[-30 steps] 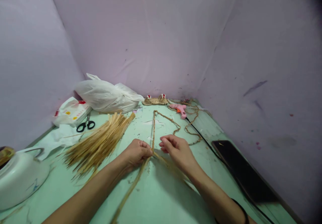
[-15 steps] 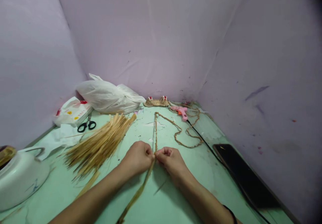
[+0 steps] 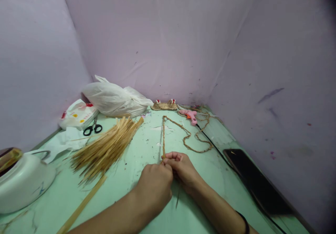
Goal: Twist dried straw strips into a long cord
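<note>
A thin twisted straw cord point(image 3: 163, 136) runs from my fingers away over the green table, bends back at the top and loops off to the right. My right hand point(image 3: 182, 169) pinches its near end between thumb and fingers. Closed and knuckles up, my left hand point(image 3: 156, 186) is against the right fingertips at the same end of the cord; its fingertips and the loose strands there are mostly hidden. Left of my hands lies a bundle of dry straw strips point(image 3: 107, 146), with one long strip point(image 3: 82, 204) below it.
Black-handled scissors point(image 3: 92, 129), a tissue pack point(image 3: 78, 115) and a white plastic bag point(image 3: 115, 99) lie at the back left. A white pot point(image 3: 26, 185) stands at the left edge. A pink glue gun point(image 3: 189, 115), its black cable and a dark phone point(image 3: 257, 181) are on the right.
My left hand has moved right and nearer to me, turning knuckles up and overlapping the right hand. The loose strand that trailed toward me is now out of sight. My right hand keeps its pinch.
</note>
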{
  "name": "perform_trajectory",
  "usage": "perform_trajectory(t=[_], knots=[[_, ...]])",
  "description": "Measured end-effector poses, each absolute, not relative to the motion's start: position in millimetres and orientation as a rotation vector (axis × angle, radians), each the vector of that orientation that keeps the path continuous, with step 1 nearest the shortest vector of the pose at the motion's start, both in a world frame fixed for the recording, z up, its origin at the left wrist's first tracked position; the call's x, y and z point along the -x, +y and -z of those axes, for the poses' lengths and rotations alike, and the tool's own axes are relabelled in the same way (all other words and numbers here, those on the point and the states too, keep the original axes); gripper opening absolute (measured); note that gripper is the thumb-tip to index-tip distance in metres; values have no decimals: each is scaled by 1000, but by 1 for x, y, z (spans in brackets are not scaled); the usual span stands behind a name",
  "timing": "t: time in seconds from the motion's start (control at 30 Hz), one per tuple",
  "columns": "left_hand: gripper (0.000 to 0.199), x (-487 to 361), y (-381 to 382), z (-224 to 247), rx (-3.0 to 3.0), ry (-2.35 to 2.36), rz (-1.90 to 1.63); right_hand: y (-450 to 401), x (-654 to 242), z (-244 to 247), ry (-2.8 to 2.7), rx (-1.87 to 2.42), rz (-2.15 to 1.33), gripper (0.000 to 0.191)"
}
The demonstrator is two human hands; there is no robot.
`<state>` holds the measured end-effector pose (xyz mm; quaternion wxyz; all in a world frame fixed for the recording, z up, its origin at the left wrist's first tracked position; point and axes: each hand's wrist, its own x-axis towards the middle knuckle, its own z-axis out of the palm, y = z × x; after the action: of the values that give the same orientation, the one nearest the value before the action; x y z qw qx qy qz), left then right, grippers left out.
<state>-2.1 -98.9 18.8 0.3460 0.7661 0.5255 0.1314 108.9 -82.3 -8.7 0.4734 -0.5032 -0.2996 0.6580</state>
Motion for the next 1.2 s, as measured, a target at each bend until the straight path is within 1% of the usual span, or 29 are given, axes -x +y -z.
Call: perform_trajectory(t=[0.03, 0.07, 0.1, 0.13, 0.2, 0.3, 0.4, 0.53, 0.63, 0.7, 0.77, 0.83, 0.9, 0.97, 1.03, 1.2], knots=[[9, 6, -93, -22, -2045, 1373, -338, -82, -112, 7, -744, 1220, -1629, 22], [10, 10, -87, -26, -2063, 1385, -350, -82, -114, 5, -755, 1203, -1653, 22], [16, 15, -80, -29, -2008, 1381, -379, -82, -117, 4, -769, 1185, -1682, 22], [21, 18, -73, -32, -1859, 1403, -438, -81, -119, 4, -783, 1170, -1707, 21], [19, 23, -61, -32, -1457, 1439, -536, -80, -121, 4, -810, 1141, -1752, 18], [20, 25, -51, -22, -1130, 1190, -400, -78, -124, 7, -825, 1101, -1788, 16], [20, 24, -47, -9, -1029, 1023, -341, -76, -127, 7, -847, 1100, -1812, 17], [19, 24, -44, -3, -1080, 1094, -347, -75, -129, 7, -905, 1160, -1781, 18], [14, 19, -46, -4, -1187, 1168, -341, -74, -127, 13, -1038, 1230, -1657, 15], [11, 15, -49, -3, -1241, 1221, -378, -74, -126, 16, -1203, 1341, -1488, 11], [15, 10, -53, 1, -1286, 1247, -449, -78, -126, 14, -1418, 1508, -1222, 7], [15, 7, -56, 5, -1313, 1243, -523, -85, -126, 6, -1603, 1695, -911, 9], [13, 5, -58, 9, -1312, 1248, -568, -94, -126, -5, -1703, 1848, -701, 13], [11, 4, -60, 10, -1277, 1255, -595, -102, -122, -12, -1770, 1898, -634, 15], [10, 3, -61, 9, -1237, 1263, -624, -109, -116, -11, -1805, 1865, -644, 15], [12, 5, -66, 1, -1131, 1316, -641, -122, -100, 8, -1849, 1702, -620, 18]])
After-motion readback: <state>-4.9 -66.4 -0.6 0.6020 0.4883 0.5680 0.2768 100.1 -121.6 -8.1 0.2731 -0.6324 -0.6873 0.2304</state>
